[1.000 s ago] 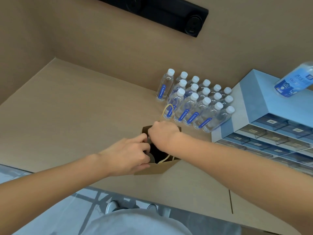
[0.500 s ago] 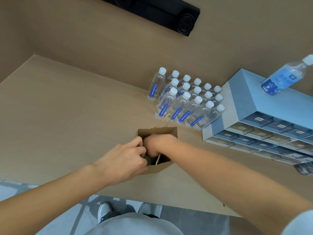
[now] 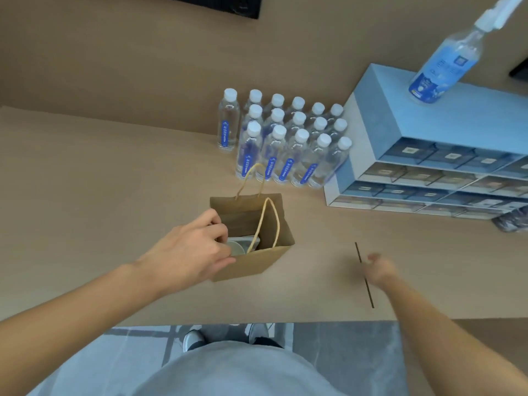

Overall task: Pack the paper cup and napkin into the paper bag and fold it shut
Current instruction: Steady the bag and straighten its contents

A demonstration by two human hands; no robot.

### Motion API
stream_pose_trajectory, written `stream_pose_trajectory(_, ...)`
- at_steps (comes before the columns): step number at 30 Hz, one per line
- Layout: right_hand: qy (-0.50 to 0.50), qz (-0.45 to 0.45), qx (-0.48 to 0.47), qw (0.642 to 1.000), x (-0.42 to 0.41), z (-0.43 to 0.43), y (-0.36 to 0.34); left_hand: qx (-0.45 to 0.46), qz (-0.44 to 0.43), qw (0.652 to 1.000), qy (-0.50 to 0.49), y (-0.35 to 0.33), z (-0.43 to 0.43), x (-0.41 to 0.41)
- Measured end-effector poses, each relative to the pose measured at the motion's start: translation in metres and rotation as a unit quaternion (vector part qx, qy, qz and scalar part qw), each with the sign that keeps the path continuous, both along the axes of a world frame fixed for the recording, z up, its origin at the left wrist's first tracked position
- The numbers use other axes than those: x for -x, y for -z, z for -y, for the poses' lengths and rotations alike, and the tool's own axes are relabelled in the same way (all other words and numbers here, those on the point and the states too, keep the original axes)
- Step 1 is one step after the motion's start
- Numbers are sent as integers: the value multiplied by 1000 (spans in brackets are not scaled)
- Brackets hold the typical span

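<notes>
Near the front edge of the table (image 3: 100,195), a brown paper bag (image 3: 251,262) stands upright with its mouth open toward the camera, its long axis vertical and its wider faces running roughly left to right. One twine handle (image 3: 253,178) rises from the far rim and leans away toward the back; the near handle (image 3: 267,224) has flopped inward and loops down into the opening. Inside, at the bottom left of the opening, the round white rim of the paper cup (image 3: 236,247) shows, standing upright, and a pale, flat piece beside it (image 3: 251,241) may be the napkin, though it is too hidden to be sure. The left hand (image 3: 197,250) is at the bag's left rim, fingers curled and pinching the near-left edge of the paper. The right hand (image 3: 380,267) is well apart from the bag on the right, above the table close to a dark seam line (image 3: 364,274); it is motion-blurred, fingers look loosely spread and nothing is in it. Behind the bag stands a block of small water bottles (image 3: 285,138) with white caps, upright in rows, and to their right a blue drawer unit (image 3: 428,155) with a larger bottle (image 3: 445,61) standing on top.
</notes>
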State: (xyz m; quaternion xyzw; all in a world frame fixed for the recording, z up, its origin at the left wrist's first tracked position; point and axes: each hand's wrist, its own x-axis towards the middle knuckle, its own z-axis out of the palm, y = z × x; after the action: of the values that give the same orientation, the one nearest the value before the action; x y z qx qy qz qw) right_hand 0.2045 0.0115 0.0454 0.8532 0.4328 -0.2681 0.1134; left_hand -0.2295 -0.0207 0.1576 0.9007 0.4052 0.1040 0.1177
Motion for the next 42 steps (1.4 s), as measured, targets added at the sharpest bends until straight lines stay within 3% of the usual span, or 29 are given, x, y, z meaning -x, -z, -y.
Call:
stream_pose_trajectory(5, 51, 47, -52, 996, -12, 43, 57, -20, -17, 1000, 8, 0, -5, -30)
stream_pose_trajectory(8, 65, 14, -98, 993, -8, 42, 63, -27, -22, 999, 7, 2, -9, -48)
stream_pose_trajectory(22, -61, -10, 38, 997, -5, 21, 52, -26, -20, 999, 30, 2, -27, -104)
stream_pose_trajectory(31, -42, -46, 8, 998, -7, 31, 61, -21, -17, 999, 33, -2, -33, -112)
stream_pose_trajectory(36, -7, -85, -73, 994, -12, 33, 61, -19, -25, 999, 42, -3, -36, -113)
stream_pose_trajectory(42, -54, -35, -39, 997, -8, 31, 61, -9, -27, 998, 48, -3, -38, -115)
